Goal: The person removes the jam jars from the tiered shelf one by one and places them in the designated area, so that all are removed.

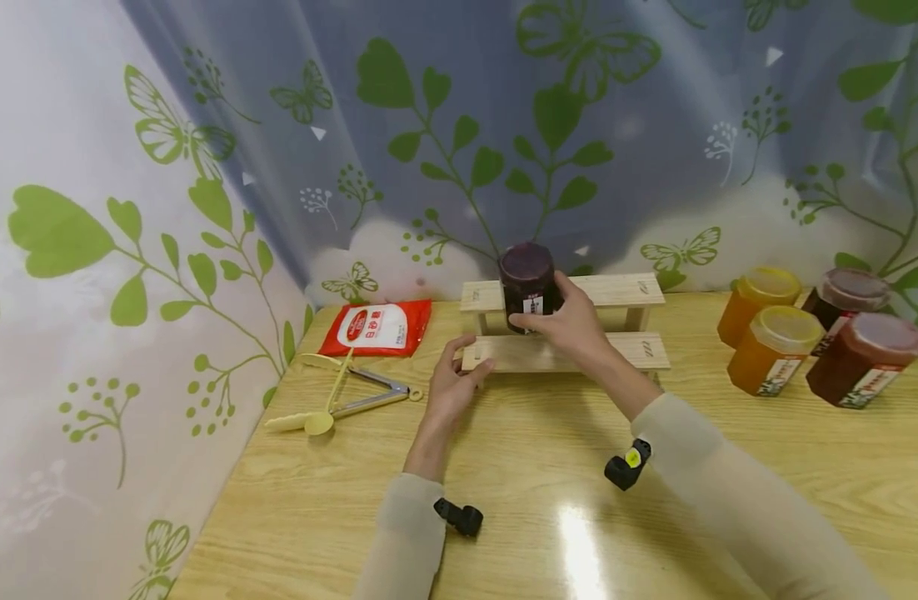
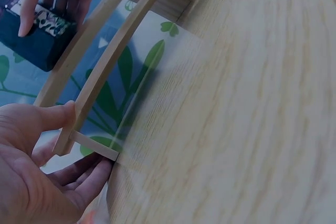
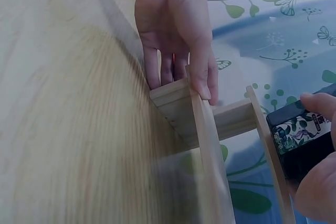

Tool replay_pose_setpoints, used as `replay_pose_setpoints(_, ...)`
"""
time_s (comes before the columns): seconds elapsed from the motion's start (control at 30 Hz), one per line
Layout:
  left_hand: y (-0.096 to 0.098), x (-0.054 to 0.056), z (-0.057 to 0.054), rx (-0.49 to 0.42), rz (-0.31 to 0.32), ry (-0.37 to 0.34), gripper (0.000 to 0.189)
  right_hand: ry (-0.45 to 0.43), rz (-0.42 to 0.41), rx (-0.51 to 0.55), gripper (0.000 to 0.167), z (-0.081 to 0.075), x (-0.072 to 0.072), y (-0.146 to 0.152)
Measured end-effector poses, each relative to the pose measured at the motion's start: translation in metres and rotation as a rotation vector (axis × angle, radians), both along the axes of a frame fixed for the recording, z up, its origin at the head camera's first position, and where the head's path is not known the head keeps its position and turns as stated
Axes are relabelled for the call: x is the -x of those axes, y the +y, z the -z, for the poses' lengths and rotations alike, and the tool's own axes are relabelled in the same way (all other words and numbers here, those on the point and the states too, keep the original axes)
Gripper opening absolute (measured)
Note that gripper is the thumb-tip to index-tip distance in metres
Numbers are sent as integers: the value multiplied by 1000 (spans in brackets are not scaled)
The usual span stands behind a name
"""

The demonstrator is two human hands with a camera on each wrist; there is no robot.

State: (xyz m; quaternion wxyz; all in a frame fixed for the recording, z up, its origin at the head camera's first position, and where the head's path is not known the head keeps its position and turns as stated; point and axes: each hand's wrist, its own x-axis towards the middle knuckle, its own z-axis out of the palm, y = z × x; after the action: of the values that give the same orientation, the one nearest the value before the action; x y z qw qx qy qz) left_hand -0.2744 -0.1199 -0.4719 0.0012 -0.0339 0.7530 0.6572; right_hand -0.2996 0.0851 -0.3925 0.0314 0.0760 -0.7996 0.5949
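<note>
My right hand [image 1: 575, 327] holds a dark purple jam jar [image 1: 525, 271] with a printed label, fingers and thumb around its sides. The jar is upright at the left part of the upper tier of a two-step wooden rack [image 1: 620, 290], and its base is close to the board in the left wrist view. With my left hand [image 1: 453, 387] I grip the left end of the lower step [image 1: 556, 358]; in the left wrist view the thumb [image 2: 60, 115] presses on the board and the fingers reach around the leg.
To the right stand two orange jars [image 1: 774, 354], a dark jar [image 1: 841, 292] and a red jar [image 1: 864, 358]. Left of the rack lie a red and white bag [image 1: 380, 327], metal tongs [image 1: 372, 404] and a yellow spoon [image 1: 320, 423]. A patterned curtain [image 1: 459, 208] hangs behind.
</note>
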Motion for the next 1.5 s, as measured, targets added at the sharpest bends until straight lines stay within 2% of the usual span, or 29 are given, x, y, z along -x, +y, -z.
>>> replay_pose_setpoints(0.2, 0, 0, 0, 12, -5, 10, 54, 18, -38, 25, 81, 1, -10, 10)
replay_pose_setpoints(0.33, 0, -2, 0, 26, -8, 6, 53, 20, -24, -34, 82, 3, -19, 20)
replay_pose_setpoints(0.47, 2, -4, 1, 21, -4, -7, 52, -13, -11, -107, 84, 9, -32, 38)
replay_pose_setpoints(0.67, 4, -5, 2, 10, -12, -11, 54, -37, -2, -97, 89, 19, -50, 72)
replay_pose_setpoints(1.0, 3, -5, 1, 28, -8, -5, 51, -56, 90, -137, 100, 28, -81, 139)
replay_pose_setpoints(1.27, 2, -4, 0, 54, -17, -6, 51, -10, 192, -189, 86, 42, -105, 190)
replay_pose_setpoints(1.5, 0, -5, -3, 35, -6, 10, 51, -11, 216, -181, 85, 50, -125, 224)
